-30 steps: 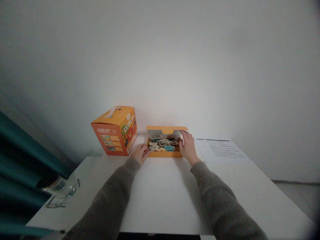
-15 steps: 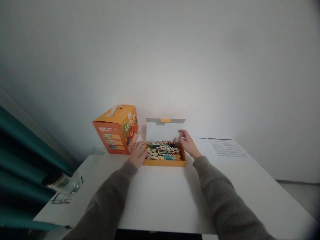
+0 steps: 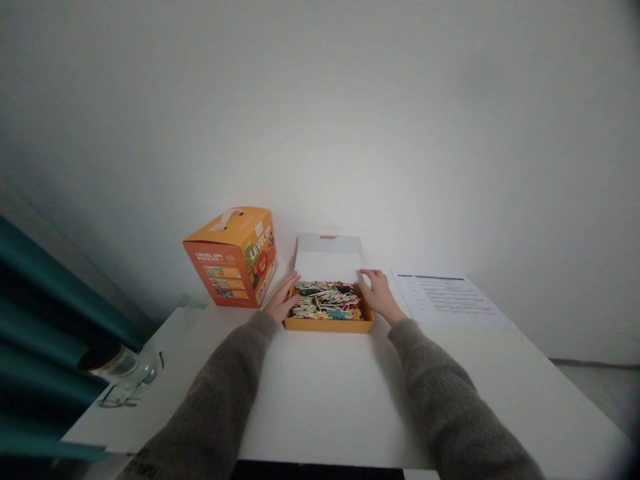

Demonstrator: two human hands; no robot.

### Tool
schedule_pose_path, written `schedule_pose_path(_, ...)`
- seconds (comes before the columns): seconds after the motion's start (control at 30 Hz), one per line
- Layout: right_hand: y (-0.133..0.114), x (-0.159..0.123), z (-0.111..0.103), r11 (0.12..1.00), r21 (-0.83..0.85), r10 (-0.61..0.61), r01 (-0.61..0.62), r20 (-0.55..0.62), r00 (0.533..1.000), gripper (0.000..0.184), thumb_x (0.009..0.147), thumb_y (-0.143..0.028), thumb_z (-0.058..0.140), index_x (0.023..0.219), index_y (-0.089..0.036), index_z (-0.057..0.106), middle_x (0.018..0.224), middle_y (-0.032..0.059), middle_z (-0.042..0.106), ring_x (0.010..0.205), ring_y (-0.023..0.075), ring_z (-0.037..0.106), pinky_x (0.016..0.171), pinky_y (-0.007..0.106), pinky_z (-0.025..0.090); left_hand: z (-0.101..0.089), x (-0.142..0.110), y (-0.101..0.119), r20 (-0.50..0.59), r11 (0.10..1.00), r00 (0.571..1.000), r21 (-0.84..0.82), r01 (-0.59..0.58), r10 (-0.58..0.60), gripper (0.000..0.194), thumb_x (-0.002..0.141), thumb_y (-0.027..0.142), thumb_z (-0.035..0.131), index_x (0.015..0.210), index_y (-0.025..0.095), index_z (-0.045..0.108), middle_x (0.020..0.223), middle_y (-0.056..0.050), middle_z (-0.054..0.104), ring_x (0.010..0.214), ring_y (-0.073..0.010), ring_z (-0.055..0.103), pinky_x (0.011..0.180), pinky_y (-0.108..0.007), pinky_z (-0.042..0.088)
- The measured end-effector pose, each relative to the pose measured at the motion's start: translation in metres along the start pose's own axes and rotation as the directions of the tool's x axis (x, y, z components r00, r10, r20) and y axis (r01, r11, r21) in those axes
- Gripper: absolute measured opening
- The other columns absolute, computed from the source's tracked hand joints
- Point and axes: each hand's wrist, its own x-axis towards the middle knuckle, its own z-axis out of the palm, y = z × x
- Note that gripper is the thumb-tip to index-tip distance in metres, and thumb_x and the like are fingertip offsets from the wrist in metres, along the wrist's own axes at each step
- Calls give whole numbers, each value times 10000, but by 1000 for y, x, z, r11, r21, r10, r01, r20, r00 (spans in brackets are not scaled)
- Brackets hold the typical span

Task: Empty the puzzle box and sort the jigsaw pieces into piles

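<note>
A shallow yellow-orange puzzle box (image 3: pixel 329 327) sits on the white table with its lid raised, leaning back and showing its pale inside (image 3: pixel 327 262). Heaped inside it are many cardboard puzzle pieces (image 3: pixel 327 301), some on edge, some with coloured prints. My left hand (image 3: pixel 283 300) grips the box at its left side, thumb by the rim and fingers at the rear left corner. On the other side my right hand (image 3: pixel 376 291) holds the rear right corner, its thumb and forefinger at the lid's edge; the exact contact is hard to see.
A larger orange carton (image 3: pixel 233 260) with a handle and "LEVEL UP! PUZZLES" lettering stands to the left. Printed paper (image 3: pixel 447 300) lies at the right. Near the left table edge are a dark-lidded glass jar (image 3: pixel 127 370) and glasses (image 3: pixel 117 398). Behind rises a wall; a teal curtain (image 3: pixel 45 327) hangs left.
The lid has tipped further back, away from me. My left fingers have moved forward to the rear left corner, and my right hand has dropped slightly with the lid.
</note>
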Motion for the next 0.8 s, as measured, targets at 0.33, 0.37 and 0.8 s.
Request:
schedule_pose_path(0.33,-82,-26,-27,884,-2,-421,467,427,800,453,849,-299,668,1285,-235,564,1309,112,557,1230,273,472,1009,452,402,-1,-12,3,-15,988,999,148,-49,52,529,885,322,510,1400,203,478,1585,-108,303,1463,-249,285,1205,-448,248)
schedule_pose_path(0.37,-78,-25,-23,886,-28,-401,462,451,797,475,847,-282,668,1306,-235,554,1321,116,555,1240,273,471,1015,456,395,-1,-14,6,-31,980,997,188,-65,72,520,881,315,515,1387,197,489,1572,-116,323,1453,-256,303,1200,-456,256)
schedule_pose_path(0.8,-64,-18,-16,910,8,-348,414,555,755,386,829,-286,699,1203,-246,611,1215,93,592,1125,244,566,956,390,452,3,24,70,207,854,955,436,-284,212,440,801,226,621,1241,224,625,1174,-100,620,1121,-270,563,1034,-427,443)
